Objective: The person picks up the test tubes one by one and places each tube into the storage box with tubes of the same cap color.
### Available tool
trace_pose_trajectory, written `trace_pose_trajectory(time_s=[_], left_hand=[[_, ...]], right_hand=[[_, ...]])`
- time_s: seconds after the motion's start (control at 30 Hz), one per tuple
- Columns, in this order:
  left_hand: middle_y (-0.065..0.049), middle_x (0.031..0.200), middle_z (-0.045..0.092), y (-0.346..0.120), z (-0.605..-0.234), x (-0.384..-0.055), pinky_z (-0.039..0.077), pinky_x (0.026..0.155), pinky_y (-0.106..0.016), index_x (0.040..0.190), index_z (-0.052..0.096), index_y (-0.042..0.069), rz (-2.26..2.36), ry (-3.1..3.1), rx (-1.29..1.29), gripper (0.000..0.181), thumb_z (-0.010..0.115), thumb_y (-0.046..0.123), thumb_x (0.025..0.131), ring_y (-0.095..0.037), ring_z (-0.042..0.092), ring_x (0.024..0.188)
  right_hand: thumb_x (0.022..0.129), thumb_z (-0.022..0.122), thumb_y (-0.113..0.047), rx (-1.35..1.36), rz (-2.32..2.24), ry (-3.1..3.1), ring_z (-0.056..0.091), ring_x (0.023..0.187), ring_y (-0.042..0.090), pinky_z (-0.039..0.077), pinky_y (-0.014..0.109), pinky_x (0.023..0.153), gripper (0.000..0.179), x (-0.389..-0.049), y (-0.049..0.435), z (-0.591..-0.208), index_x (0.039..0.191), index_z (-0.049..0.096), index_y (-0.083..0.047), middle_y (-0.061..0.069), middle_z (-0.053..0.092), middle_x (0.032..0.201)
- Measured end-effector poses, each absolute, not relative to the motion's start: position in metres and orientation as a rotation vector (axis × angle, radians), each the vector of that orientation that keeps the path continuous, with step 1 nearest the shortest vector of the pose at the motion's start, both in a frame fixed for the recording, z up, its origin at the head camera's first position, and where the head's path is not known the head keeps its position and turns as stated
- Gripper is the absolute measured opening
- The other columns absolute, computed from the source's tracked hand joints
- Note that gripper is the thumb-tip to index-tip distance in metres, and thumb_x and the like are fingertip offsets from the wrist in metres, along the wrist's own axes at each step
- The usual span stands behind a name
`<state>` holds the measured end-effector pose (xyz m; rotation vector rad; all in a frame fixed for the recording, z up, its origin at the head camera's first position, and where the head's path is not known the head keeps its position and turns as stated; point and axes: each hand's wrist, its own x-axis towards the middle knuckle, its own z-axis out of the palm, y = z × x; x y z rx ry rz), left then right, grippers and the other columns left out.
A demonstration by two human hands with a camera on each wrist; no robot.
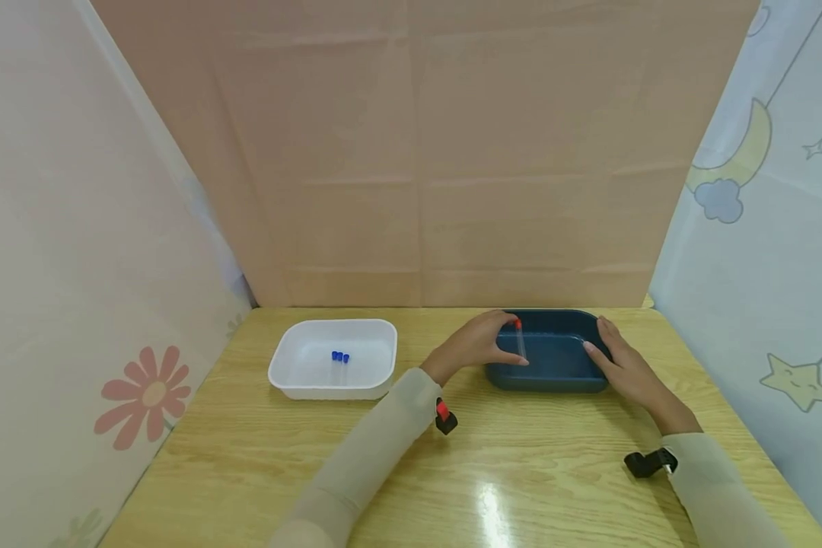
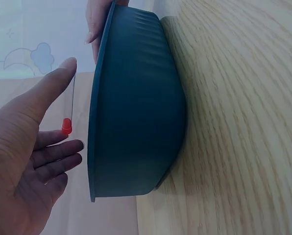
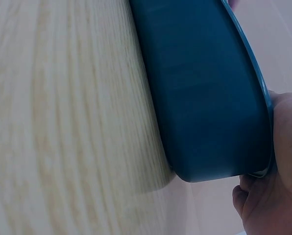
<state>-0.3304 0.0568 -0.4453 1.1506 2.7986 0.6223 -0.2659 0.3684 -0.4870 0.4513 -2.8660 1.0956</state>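
Note:
My left hand [image 1: 477, 340] pinches a clear test tube [image 1: 521, 342] with a red cap lengthwise, thumb at one end and a finger at the capped end. In the head view it is over the left part of a dark blue tub [image 1: 555, 359]. The left wrist view shows the red cap [image 2: 66, 126] against a fingertip, above the tub's rim. My right hand [image 1: 625, 371] grips the tub's right end, thumb inside the rim and fingers outside. In the right wrist view, that hand [image 3: 283, 161] wraps the rim.
A white tub [image 1: 294, 373] stands on the left of the wooden table [image 1: 411, 487], with three blue-capped tubes [image 1: 340, 357] lying in it. A plain brown sheet [image 1: 418, 152] hangs behind the table. Patterned curtains flank both sides.

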Motion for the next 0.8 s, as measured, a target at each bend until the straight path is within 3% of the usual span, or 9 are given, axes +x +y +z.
trace_pose_trajectory(time_s=[0.2, 0.5, 0.8], left_hand=[[-0.002, 0.154, 0.047, 0.067, -0.448, -0.334, 0.04, 0.114, -0.03, 0.153, 0.045, 0.013, 0.551, 2.807, 1.128, 0.094, 0.073, 0.067, 0.081, -0.017, 0.045, 0.14], [0.0, 0.145, 0.054, 0.075, -0.454, -0.336, 0.044, 0.108, -0.026, 0.142, 0.056, 0.016, 0.379, 2.843, 1.167, 0.081, 0.073, 0.067, 0.081, -0.014, 0.051, 0.133], [0.0, 0.145, 0.054, 0.081, -0.461, -0.336, 0.046, 0.104, -0.024, 0.148, 0.051, 0.015, 0.094, 2.883, 1.166, 0.089, 0.069, 0.071, 0.082, -0.014, 0.051, 0.131]], right_hand=[[0.112, 0.04, -0.032, 0.461, 1.088, -2.85, -0.007, 0.151, 0.05, 0.002, 0.073, 0.115, 0.074, -0.264, 0.369, -0.486, 0.16, -0.007, -0.004, 0.023, -0.011, 0.166], [0.112, 0.041, -0.033, 0.469, 1.081, -2.848, -0.007, 0.151, 0.05, 0.003, 0.073, 0.115, 0.074, -0.265, 0.369, -0.487, 0.16, -0.006, -0.003, 0.024, -0.011, 0.166], [0.111, 0.039, -0.037, 0.458, 1.069, -2.854, -0.006, 0.151, 0.049, 0.004, 0.073, 0.115, 0.074, -0.263, 0.366, -0.484, 0.161, -0.005, -0.003, 0.023, -0.009, 0.167]])
